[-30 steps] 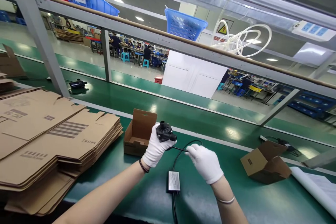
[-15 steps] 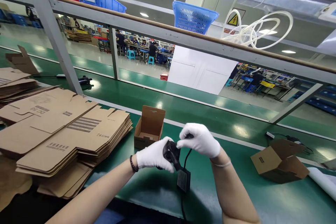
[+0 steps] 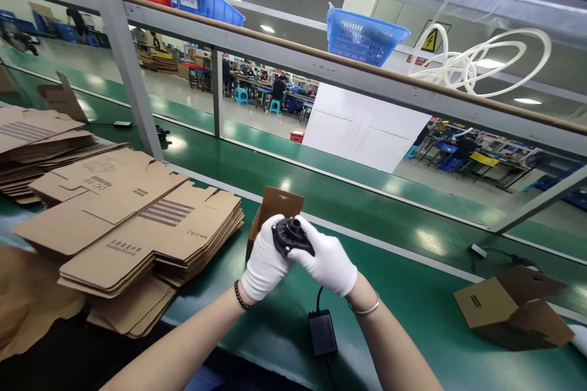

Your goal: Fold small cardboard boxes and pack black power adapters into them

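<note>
Both of my hands wear white gloves and meet over the bench. Between them is a round black pump (image 3: 287, 238) with a short spout facing up. My left hand (image 3: 266, 266) wraps its left side and underside. From the right, my right hand (image 3: 330, 263) grips the same pump, thumb and fingers closed on its edge near the spout. A black cable runs down from under my right hand to a rectangular black box (image 3: 322, 333) hanging or lying below; which one I cannot tell. Just behind my left hand stands an open cardboard box (image 3: 280, 200), partly hidden by it.
Stacks of flat cardboard cartons (image 3: 151, 226) cover the left side. Another open carton (image 3: 509, 308) sits at the right, near a cable with a white tag (image 3: 478, 250). A metal shelf rail crosses above, bearing a blue basket (image 3: 364, 36) and coiled white tubing (image 3: 468, 67).
My right hand has come down and left from holding a cable end to grip the pump. The pump has been turned spout up and raised slightly. The view has shifted somewhat.
</note>
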`<act>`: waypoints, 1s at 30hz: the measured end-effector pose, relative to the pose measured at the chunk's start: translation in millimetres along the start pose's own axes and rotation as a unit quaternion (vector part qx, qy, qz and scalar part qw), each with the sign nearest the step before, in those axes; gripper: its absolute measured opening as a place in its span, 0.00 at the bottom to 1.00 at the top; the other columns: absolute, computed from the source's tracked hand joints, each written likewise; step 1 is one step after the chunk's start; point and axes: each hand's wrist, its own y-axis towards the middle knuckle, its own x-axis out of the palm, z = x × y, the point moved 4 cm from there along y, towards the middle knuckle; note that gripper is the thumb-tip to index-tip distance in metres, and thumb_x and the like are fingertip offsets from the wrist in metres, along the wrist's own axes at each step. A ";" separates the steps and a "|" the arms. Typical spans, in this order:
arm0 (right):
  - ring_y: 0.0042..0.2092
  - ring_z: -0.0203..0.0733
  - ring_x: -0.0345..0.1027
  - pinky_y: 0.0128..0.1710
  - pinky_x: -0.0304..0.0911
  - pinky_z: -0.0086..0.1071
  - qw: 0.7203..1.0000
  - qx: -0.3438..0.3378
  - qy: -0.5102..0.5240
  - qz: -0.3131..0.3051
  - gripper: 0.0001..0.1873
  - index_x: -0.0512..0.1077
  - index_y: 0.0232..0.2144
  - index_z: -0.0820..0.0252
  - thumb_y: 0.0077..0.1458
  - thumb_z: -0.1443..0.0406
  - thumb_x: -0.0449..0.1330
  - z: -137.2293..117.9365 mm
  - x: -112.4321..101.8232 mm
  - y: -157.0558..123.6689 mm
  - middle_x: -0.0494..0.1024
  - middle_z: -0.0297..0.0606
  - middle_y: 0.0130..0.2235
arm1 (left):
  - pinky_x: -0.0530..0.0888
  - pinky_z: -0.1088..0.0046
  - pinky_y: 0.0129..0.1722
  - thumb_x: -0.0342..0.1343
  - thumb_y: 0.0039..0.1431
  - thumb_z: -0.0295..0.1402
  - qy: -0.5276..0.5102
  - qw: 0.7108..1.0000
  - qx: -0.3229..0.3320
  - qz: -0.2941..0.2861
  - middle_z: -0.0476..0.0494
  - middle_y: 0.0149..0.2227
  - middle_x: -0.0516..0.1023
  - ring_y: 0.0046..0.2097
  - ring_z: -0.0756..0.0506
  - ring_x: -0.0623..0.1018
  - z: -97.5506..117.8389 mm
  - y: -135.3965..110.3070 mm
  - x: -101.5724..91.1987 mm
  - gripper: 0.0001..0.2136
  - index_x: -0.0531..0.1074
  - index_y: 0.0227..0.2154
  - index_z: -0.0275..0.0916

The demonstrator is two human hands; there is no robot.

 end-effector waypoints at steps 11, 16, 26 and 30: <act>0.48 0.47 0.73 0.48 0.65 0.35 0.976 -0.061 -0.122 -0.167 0.32 0.62 0.63 0.47 0.57 0.57 0.61 -9.3 -23.3 88.3 0.79 0.34 0.49 | 0.46 0.44 0.66 0.69 0.42 0.50 -0.056 0.975 -0.136 -0.168 0.30 0.71 0.33 0.71 0.31 0.41 -106.0 16.7 -51.0 0.64 0.21 0.67 0.47; 0.47 0.48 0.73 0.44 0.64 0.33 0.948 -0.066 -0.164 -0.265 0.31 0.66 0.61 0.45 0.55 0.56 0.62 -1.3 -5.2 114.1 0.78 0.34 0.50 | 0.43 0.45 0.67 0.72 0.36 0.47 -0.058 0.966 -0.095 -0.232 0.30 0.71 0.35 0.71 0.31 0.38 -117.6 11.2 -39.1 0.68 0.23 0.67 0.46; 0.34 0.43 0.74 0.33 0.62 0.31 0.889 -0.047 -0.234 -0.391 0.25 0.75 0.52 0.47 0.50 0.56 0.64 7.9 26.1 120.9 0.81 0.34 0.36 | 0.53 0.46 0.65 0.72 0.33 0.34 -0.018 0.964 -0.011 -0.265 0.27 0.66 0.51 0.67 0.31 0.55 -129.9 32.4 -7.6 0.65 0.29 0.68 0.39; 0.26 0.40 0.71 0.33 0.64 0.32 0.860 -0.027 -0.259 -0.439 0.18 0.81 0.39 0.51 0.41 0.59 0.69 12.4 53.4 124.2 0.77 0.30 0.24 | 0.53 0.47 0.66 0.71 0.35 0.34 -0.013 0.965 -0.013 -0.261 0.28 0.67 0.49 0.68 0.31 0.54 -128.3 23.1 1.6 0.64 0.29 0.68 0.40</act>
